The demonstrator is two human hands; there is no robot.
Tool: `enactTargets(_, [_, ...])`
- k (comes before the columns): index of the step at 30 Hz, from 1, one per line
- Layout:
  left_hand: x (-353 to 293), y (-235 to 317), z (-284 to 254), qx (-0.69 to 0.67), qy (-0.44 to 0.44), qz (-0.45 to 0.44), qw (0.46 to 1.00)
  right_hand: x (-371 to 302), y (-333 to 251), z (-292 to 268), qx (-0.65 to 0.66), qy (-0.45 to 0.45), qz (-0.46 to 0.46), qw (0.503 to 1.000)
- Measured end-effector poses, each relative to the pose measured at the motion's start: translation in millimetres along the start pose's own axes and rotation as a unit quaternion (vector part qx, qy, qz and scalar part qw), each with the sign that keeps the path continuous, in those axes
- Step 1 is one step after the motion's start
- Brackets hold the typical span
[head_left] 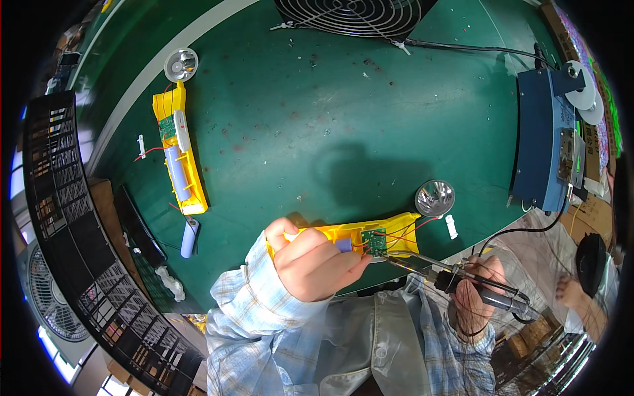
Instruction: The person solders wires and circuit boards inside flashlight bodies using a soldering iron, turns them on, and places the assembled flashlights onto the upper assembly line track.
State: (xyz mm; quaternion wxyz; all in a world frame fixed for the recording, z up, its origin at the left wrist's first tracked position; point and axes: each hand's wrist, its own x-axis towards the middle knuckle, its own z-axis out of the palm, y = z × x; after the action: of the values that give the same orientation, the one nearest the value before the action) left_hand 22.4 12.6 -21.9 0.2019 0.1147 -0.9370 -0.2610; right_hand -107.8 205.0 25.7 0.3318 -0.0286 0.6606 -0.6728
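Observation:
My left hand (310, 264) is closed around a yellow flashlight housing (400, 227) at the table's near edge. Inside that housing are a green circuit board (375, 244) and a purple battery cell (343, 245), partly covered by my fingers. Red wires run from the board to a silver reflector (434, 198) lying to the right. My right hand (477, 297) grips a soldering iron (507, 300) with a thin metal tube along it. Its tip reaches the board's lower right edge, close to my left fingertips; exact contact is too small to tell. A small white part (451, 227) lies near the reflector.
Another opened yellow housing (196, 195) with a reflector (181, 65) lies at left, a loose purple cell (189, 239) below it. A black fan (353, 14) stands far back. A blue machine (538, 142) is at right, a black rack (69, 204) at left. Another person's limb (581, 303) shows lower right.

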Motion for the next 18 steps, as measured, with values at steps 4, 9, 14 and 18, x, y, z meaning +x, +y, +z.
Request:
enactTargets(4, [1.0, -0.1, 0.1, -0.002, 0.004, 0.003, 1.0, -2.4, 5.5, -4.8, 0.031, 0.015, 0.005, 0.999])
enactTargets(9, [-0.7, 0.4, -0.4, 0.001, -0.006, -0.011, 1.0, 0.7, 2.2, 0.1, -0.029, 0.01, -0.021, 0.999])
enactTargets(14, [2.5, 1.0, -1.5, 0.01, -0.006, 0.007, 1.0, -1.5, 5.7, 0.9, 0.01, 0.056, -0.002, 0.998])
enactTargets(18, [3.3, 0.8, -1.8, 0.004, -0.002, 0.01, 1.0, -0.3, 10.6, -7.6, -0.025, 0.015, -0.074, 0.997])
